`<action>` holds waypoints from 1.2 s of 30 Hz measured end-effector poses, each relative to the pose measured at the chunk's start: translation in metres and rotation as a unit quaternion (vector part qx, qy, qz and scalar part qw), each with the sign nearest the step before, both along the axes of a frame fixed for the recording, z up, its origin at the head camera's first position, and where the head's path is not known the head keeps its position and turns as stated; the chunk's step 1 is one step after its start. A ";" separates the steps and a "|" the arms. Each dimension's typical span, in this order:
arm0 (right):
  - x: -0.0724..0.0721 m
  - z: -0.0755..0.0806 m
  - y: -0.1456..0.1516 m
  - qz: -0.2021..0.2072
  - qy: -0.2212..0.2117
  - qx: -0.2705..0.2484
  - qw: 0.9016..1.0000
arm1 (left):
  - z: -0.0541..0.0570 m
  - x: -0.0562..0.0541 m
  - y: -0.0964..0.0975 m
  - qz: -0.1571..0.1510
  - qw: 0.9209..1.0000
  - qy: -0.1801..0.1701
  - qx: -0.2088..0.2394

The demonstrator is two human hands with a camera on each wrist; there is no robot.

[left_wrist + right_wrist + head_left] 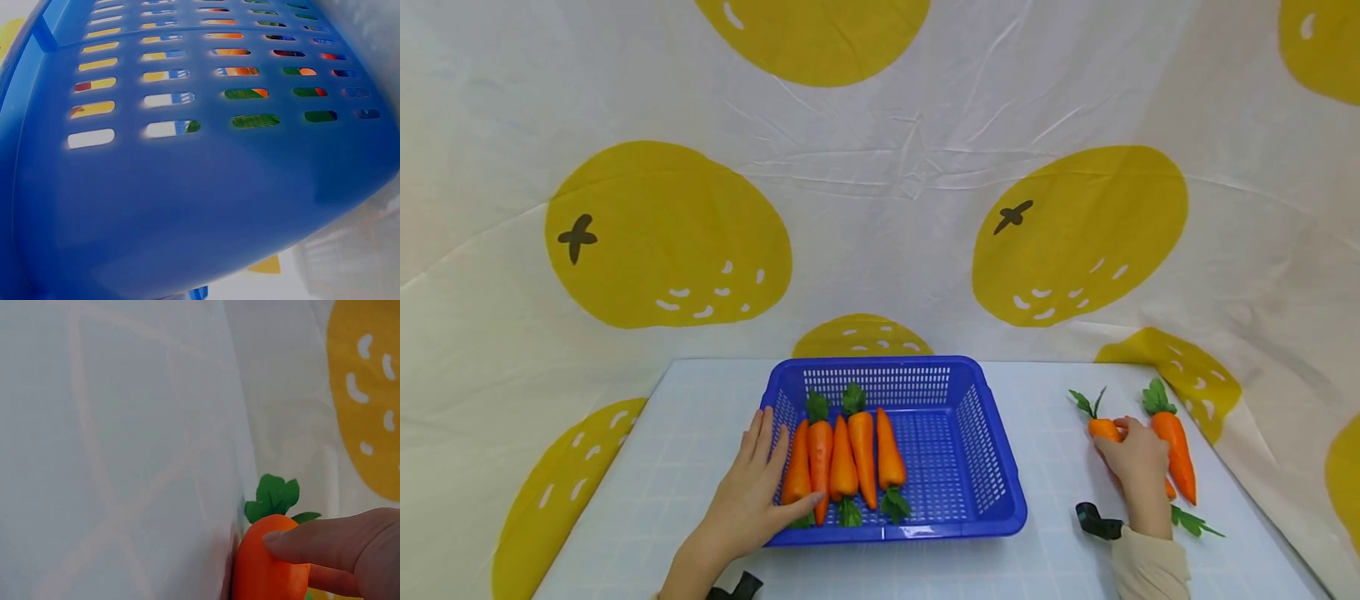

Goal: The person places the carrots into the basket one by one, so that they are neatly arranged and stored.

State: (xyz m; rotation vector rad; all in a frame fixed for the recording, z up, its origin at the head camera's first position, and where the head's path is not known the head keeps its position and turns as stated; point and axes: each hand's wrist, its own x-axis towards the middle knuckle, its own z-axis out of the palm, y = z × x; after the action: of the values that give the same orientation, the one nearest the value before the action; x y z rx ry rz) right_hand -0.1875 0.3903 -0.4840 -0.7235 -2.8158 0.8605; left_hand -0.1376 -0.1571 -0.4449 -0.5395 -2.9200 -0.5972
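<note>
A blue plastic basket [940, 450] with slotted walls stands mid-table, several orange carrots [822, 458] with green tops lying side by side in its left part. My left hand [756, 492] rests over the basket's left rim, fingers spread and straight, thumb towards the nearest carrots. The left wrist view is filled by the basket's outer wall [156, 206]. At the right, my right hand [1138, 467] pinches a carrot [1103, 429] near its leafy end. In the right wrist view the thumb [290, 545] presses on that carrot's orange top.
Another carrot [1176, 454] lies just right of my right hand. Below it, green leaves [1193, 522] belong to a carrot mostly hidden under that hand. A white cloth [880, 242] with yellow fruit prints hangs behind the pale checked table [700, 417].
</note>
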 end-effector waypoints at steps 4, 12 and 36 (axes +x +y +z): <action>0.000 0.000 -0.002 -0.001 -0.004 0.003 1.000 | -0.001 0.000 0.000 0.000 1.000 0.004 0.000; 0.002 0.006 -0.007 -0.012 0.005 -0.027 1.000 | 0.000 0.001 -0.001 -0.002 1.000 0.008 0.000; 0.007 0.035 -0.011 -0.039 0.031 -0.154 0.987 | 0.000 0.000 -0.001 -0.003 1.000 0.001 0.003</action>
State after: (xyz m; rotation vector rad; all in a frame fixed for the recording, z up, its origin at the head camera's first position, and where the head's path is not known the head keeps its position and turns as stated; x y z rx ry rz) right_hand -0.1809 0.3789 -0.4485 -0.8213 -2.6086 1.2963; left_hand -0.1378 -0.1576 -0.4447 -0.5488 -2.9147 -0.6058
